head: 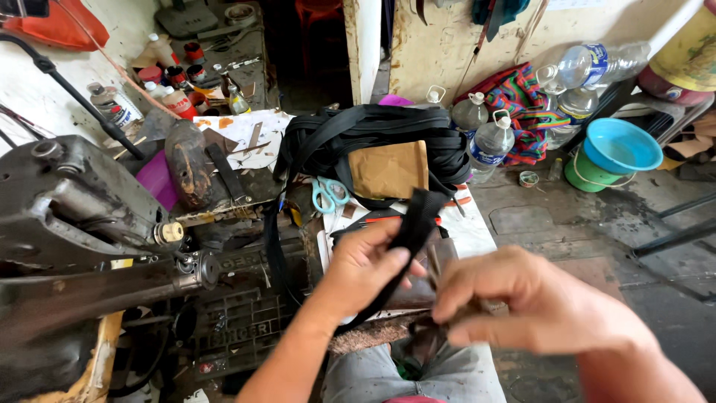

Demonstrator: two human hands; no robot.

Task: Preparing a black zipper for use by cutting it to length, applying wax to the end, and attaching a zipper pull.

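Your left hand (365,265) grip clenched on black webbing strap (415,220), right hand (522,302) pinching its dark end, blue-labelled clear bottle (490,145) beyond, tan paper packet (389,170) on strap bundle (373,130).

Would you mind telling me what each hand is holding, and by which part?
The left hand grips the black strap partway along its length. The right hand pinches a small dark piece at its top; what it is cannot be told.

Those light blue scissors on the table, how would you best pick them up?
Take the scissors by their looped handles, coming down from above. The loops lie flat and exposed beside the black strap bundle, while the blades seem tucked under clutter. Both hands are busy: the left hand holds a black strap.
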